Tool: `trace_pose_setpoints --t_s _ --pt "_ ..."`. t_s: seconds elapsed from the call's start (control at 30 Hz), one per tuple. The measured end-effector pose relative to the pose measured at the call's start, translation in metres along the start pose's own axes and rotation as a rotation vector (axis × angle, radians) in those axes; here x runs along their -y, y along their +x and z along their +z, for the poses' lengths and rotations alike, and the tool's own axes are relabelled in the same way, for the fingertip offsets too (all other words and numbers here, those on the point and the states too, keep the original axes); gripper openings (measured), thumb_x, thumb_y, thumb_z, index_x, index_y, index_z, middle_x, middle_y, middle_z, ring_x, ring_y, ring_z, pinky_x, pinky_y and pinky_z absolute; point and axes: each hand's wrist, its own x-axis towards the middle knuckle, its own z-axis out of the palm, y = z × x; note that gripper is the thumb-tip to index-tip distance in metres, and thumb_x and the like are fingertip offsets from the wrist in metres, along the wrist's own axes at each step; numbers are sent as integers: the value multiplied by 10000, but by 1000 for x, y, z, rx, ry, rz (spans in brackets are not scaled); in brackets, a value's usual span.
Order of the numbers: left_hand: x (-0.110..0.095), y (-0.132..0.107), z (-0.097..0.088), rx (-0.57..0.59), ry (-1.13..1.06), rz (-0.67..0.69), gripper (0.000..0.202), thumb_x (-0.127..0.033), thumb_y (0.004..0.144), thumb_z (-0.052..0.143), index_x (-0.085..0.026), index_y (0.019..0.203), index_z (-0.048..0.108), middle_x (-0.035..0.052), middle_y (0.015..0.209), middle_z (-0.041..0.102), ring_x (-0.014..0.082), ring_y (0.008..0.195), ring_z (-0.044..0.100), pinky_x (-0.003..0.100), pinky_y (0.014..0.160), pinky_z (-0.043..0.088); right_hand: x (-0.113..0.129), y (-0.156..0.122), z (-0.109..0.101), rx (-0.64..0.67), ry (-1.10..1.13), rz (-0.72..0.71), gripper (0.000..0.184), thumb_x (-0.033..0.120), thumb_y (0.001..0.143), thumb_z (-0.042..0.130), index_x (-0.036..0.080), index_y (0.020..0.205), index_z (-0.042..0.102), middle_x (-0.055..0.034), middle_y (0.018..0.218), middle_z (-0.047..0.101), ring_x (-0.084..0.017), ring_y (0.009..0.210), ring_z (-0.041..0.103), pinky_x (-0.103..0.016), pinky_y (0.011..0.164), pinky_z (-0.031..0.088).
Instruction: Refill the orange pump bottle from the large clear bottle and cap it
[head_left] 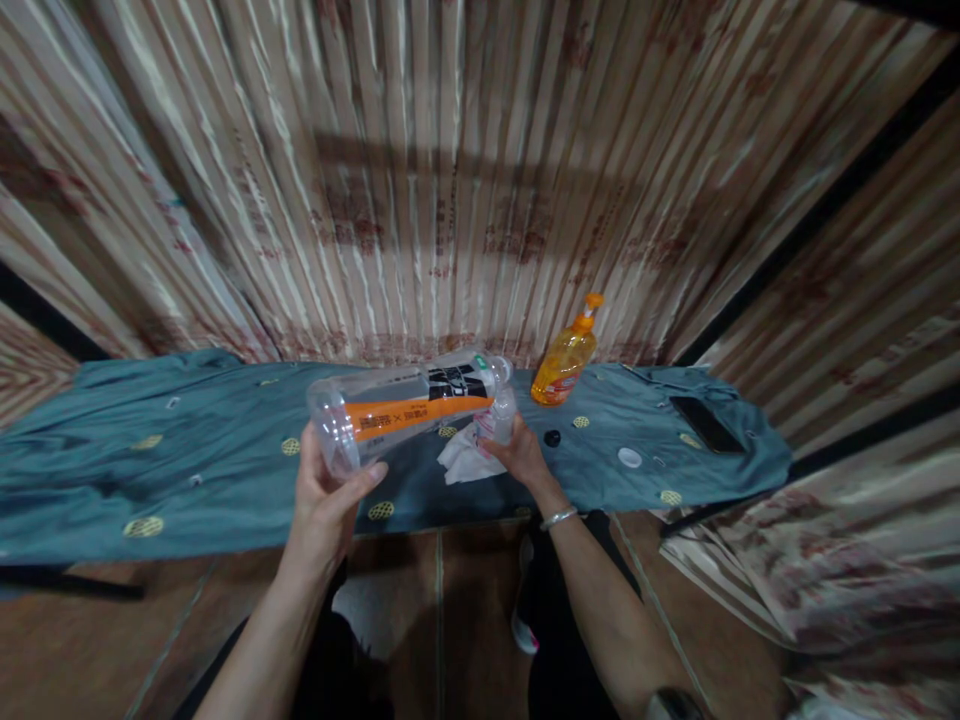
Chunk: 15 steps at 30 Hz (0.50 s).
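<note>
My left hand (330, 492) grips the base of a large clear plastic bottle (405, 400) with an orange and black label. The bottle lies almost level in the air, its neck pointing right. Below that neck, my right hand (517, 450) is closed around a small clear bottle (501, 415). The large bottle's mouth is right at the small bottle's top; whether they touch I cannot tell. A crumpled white tissue (466, 460) lies on the cloth beside the small bottle. Any liquid in the large bottle is too faint to make out.
A pump bottle of orange liquid (564, 365) stands at the back right of the cloth-covered table (225, 450). A black cap (553, 438), a white disc (630, 458) and a dark phone (706, 424) lie further right. A striped curtain (420, 200) hangs behind.
</note>
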Motion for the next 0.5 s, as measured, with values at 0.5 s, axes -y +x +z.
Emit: trace_pose_setpoints --t_s 0.5 --pt "-1 -1 0 8 11 -3 856 -241 438 1045 -288 1235 737 29 1172 821 307 1113 760 575 1230 482 3 0 -1 11 6 11 538 364 758 881 228 1229 662 -56 1078 845 -317 1051 821 -411 879 653"
